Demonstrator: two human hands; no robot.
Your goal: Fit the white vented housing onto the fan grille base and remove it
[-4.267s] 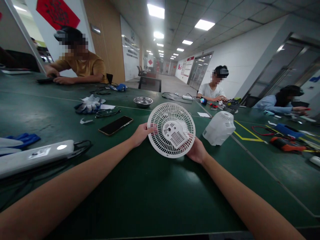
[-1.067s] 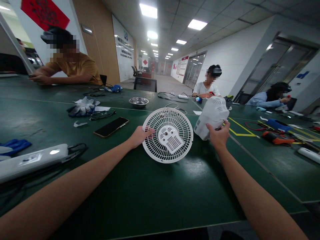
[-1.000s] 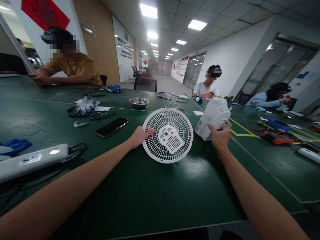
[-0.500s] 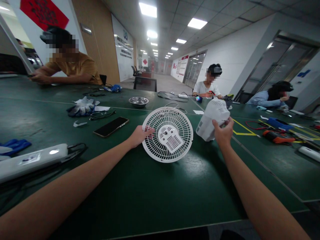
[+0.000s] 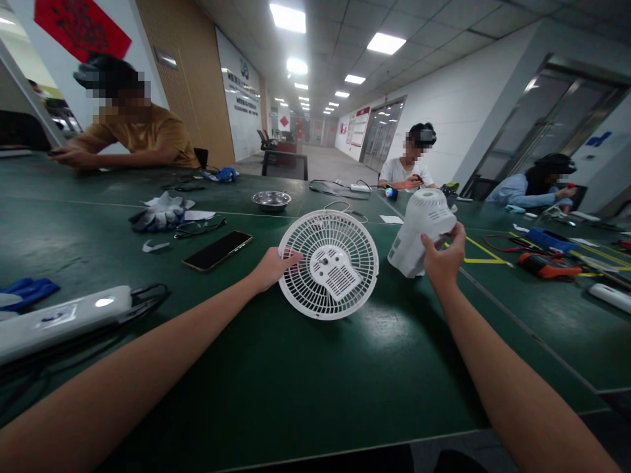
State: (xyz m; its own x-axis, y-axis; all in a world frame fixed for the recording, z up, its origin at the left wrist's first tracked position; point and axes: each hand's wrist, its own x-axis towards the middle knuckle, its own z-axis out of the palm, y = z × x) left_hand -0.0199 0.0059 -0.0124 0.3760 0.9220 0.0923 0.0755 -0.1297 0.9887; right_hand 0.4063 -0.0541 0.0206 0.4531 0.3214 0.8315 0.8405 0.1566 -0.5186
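A round white fan grille (image 5: 365,263) with a slotted plate at its centre is tilted toward the camera over the green table (image 5: 296,394). My left hand (image 5: 276,266) grips its left rim, thumb lying over the bars. To the right, my right hand (image 5: 446,256) is closed around the side of a white plastic housing (image 5: 419,230), which has vent slots and a ringed top. Some fingers are hidden behind the housing. Grille and housing stand apart, with a narrow gap between them.
A black phone (image 5: 217,251), a metal bowl (image 5: 271,200), gloves (image 5: 165,213) and a white power strip (image 5: 64,322) lie on the left and centre. An orange multimeter (image 5: 549,265) lies right. Three people sit across the table.
The housing in my right hand has turned and tipped slightly, and the fingers have shifted a little on it. The grille stays almost the same in my left hand.
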